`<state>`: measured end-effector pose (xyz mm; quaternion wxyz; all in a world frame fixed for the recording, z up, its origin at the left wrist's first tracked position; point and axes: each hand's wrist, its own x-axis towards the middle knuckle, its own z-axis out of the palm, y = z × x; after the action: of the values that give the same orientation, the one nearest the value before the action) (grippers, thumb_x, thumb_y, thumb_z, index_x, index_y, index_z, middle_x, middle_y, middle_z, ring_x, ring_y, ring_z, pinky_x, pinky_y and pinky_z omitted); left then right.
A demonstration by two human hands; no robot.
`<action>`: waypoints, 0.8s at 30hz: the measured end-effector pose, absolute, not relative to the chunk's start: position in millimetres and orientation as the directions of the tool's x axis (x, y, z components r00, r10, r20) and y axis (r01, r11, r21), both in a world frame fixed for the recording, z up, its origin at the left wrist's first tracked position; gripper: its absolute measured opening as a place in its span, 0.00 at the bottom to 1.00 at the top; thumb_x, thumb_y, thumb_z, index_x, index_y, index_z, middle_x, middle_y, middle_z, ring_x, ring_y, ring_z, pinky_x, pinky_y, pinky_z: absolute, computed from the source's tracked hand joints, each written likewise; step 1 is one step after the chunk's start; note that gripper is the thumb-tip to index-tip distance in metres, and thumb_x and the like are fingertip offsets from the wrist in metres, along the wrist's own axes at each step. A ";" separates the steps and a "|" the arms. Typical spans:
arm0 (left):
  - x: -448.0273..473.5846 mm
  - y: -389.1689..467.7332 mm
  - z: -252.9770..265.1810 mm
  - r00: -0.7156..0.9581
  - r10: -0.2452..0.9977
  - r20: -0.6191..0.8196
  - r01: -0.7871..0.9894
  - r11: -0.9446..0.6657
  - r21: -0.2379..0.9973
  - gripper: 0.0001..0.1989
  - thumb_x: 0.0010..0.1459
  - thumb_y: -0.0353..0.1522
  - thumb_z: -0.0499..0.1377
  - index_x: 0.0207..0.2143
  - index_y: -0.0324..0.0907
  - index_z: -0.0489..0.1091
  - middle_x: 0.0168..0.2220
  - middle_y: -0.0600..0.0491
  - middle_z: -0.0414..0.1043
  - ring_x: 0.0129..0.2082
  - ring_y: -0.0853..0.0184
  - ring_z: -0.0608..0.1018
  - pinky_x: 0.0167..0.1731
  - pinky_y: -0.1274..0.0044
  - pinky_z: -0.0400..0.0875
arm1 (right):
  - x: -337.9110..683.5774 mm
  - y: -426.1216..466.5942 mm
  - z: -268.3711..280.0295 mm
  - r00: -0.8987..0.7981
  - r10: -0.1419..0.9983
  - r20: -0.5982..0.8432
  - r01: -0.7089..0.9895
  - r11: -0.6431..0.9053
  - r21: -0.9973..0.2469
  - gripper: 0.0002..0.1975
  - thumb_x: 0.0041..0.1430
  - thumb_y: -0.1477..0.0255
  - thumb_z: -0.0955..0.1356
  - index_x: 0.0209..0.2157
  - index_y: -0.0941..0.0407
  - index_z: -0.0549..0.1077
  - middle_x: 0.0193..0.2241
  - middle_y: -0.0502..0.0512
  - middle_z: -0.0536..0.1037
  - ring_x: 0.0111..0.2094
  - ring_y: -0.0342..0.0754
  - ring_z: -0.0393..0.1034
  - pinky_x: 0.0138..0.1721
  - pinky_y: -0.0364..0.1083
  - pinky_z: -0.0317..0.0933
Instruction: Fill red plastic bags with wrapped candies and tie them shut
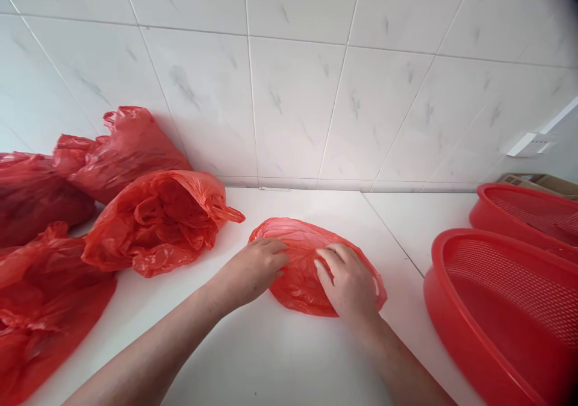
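A thin red plastic bag (302, 273) lies on the white table in front of me, its wide mouth spread toward me. My left hand (259, 267) reaches over the bag's left rim, fingers loosely bent inside the mouth. My right hand (347, 276) crosses the near right side of the rim. Its thumb and fingers are apart over the bag's inside, with nothing seen between them. Both hands partly cover the bag, and a handle loop shows at its right end. Left of my hands sits another red plastic bag (156, 222), open and crumpled, with more red plastic inside.
Several filled red bags (129, 153) crowd the left side against the tiled wall. On the right stand two red mesh plastic baskets (469, 315), with cardboard (548, 183) behind them. A power socket (531, 144) is fixed to the wall at right.
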<state>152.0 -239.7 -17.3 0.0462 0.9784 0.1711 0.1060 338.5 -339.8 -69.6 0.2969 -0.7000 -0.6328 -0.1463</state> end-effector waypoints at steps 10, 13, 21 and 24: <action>193.8 -199.1 -40.8 0.841 0.541 -0.022 0.538 -0.829 0.151 0.25 0.41 0.42 0.67 0.43 0.44 0.71 0.47 0.44 0.71 0.50 0.49 0.70 0.45 0.62 0.69 | 355.5 -327.0 -94.6 0.268 0.930 0.254 0.932 -0.183 -0.311 0.35 0.60 0.54 0.61 0.63 0.57 0.52 0.64 0.62 0.53 0.62 0.58 0.51 0.55 0.57 0.59; 191.4 -190.2 -48.9 0.838 0.546 -0.027 0.542 -0.823 0.171 0.27 0.42 0.42 0.66 0.46 0.44 0.70 0.48 0.44 0.71 0.49 0.51 0.72 0.42 0.66 0.71 | 364.3 -322.1 -98.2 0.309 0.940 0.146 0.888 -0.231 -0.398 0.34 0.60 0.54 0.60 0.63 0.57 0.54 0.64 0.59 0.54 0.63 0.56 0.49 0.57 0.56 0.57; 180.3 -207.7 -40.3 0.900 0.420 0.120 0.395 -0.900 0.185 0.16 0.54 0.28 0.58 0.46 0.44 0.69 0.49 0.47 0.70 0.48 0.58 0.72 0.43 0.70 0.69 | 375.3 -312.4 -100.7 0.367 0.895 0.254 0.821 -0.183 -0.541 0.26 0.55 0.64 0.67 0.55 0.55 0.65 0.55 0.55 0.67 0.55 0.52 0.61 0.54 0.53 0.62; 172.3 -233.1 -40.4 0.923 0.313 0.225 0.282 -0.946 0.158 0.09 0.59 0.28 0.54 0.40 0.42 0.70 0.43 0.49 0.71 0.43 0.63 0.72 0.44 0.70 0.67 | 372.2 -316.7 -96.3 0.364 0.819 0.443 0.840 -0.084 -0.537 0.20 0.59 0.66 0.65 0.52 0.54 0.67 0.52 0.55 0.71 0.52 0.50 0.65 0.51 0.51 0.65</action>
<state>172.3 -233.1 -40.4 0.0615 0.9786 0.1519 0.1244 372.2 -316.7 -96.3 0.3749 -0.7359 -0.5636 -0.0135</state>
